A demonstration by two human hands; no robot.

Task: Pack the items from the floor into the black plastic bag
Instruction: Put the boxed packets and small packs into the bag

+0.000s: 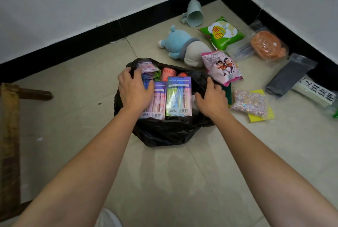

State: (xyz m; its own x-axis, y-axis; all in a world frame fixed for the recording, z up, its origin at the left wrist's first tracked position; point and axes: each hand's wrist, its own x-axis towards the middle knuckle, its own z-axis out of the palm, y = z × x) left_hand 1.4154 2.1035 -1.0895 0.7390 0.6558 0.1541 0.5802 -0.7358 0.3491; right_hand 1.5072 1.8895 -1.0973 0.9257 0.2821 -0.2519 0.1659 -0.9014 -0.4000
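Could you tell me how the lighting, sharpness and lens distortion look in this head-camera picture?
Head view: soft, even light with faint shadows; a dull sheen on the floor tiles; wide-angle bending curves the black skirting; the centre around the black plastic bag is sharp, while the printed packet at the right edge is stretched and softer.

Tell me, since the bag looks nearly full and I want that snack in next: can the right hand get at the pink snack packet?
Probably yes. The right hand rests on the black plastic bag rim, just below the pink snack packet, whose top lies uncovered.
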